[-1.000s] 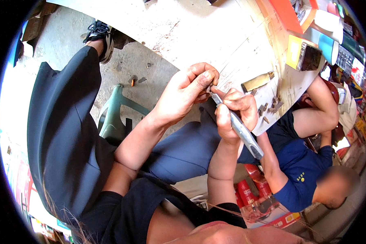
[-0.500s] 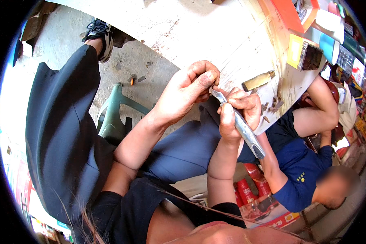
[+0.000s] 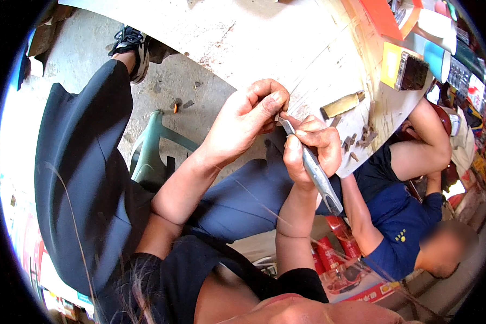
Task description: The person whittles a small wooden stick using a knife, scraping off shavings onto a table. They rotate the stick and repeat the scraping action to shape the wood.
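Note:
My right hand [image 3: 317, 148] is wrapped round a grey-handled utility knife [image 3: 323, 186], its tail slanting down to the right. The knife's tip end meets the fingertips of my left hand [image 3: 245, 121]. Those left fingers are pinched together, thumb against forefinger; whatever small piece they hold is mostly hidden. Both hands are over the near edge of the white table [image 3: 243, 40]. On the tabletop right of them lies a dull yellow, brass-coloured piece [image 3: 342, 105], with several small brown pieces [image 3: 353, 141] nearby.
A phone [image 3: 413, 74] leans by a yellow box [image 3: 390, 65] at the table's right. Below left stands a green plastic stool [image 3: 148, 154]. Close on the right sits another person in a dark blue shirt [image 3: 389, 221], an arm reaching toward the table. Red cans [image 3: 329, 254] show below.
My right hand and the knife have shifted slightly left, the handle's tail swinging left and a little down. My left hand has moved slightly left, still pinched.

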### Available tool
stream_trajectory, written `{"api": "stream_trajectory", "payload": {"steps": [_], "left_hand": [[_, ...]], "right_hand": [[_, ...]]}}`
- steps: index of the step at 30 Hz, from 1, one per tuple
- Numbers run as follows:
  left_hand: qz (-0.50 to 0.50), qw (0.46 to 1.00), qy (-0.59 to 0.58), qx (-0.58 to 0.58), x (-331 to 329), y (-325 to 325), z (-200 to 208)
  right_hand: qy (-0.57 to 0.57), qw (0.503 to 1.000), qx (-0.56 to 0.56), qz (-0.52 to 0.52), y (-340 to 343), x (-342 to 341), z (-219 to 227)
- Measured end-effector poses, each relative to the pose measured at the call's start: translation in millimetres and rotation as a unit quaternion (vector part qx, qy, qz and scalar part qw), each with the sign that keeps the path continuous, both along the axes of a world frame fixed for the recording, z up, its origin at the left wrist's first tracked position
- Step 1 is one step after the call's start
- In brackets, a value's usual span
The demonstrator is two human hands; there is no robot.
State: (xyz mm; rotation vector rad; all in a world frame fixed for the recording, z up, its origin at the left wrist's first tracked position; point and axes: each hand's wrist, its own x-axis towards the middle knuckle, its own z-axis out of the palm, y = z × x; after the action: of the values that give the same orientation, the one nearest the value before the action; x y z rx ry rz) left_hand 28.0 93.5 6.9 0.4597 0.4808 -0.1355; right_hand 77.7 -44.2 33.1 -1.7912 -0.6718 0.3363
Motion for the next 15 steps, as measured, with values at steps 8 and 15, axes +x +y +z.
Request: {"api": "stream_trajectory", "payload": {"steps": [8, 15], "left_hand": [[-0.006, 1.000, -0.001, 0.000, 0.6, 1.5, 0.2], [0.006, 1.000, 0.007, -0.003, 0.1, 1.0, 0.4]], "right_hand": [[0.071, 0.995, 0.067, -0.032, 6.2, -1.4, 1.1], [0.043, 0.998, 0.040, -0.023, 5.1, -2.5, -1.3]]}}
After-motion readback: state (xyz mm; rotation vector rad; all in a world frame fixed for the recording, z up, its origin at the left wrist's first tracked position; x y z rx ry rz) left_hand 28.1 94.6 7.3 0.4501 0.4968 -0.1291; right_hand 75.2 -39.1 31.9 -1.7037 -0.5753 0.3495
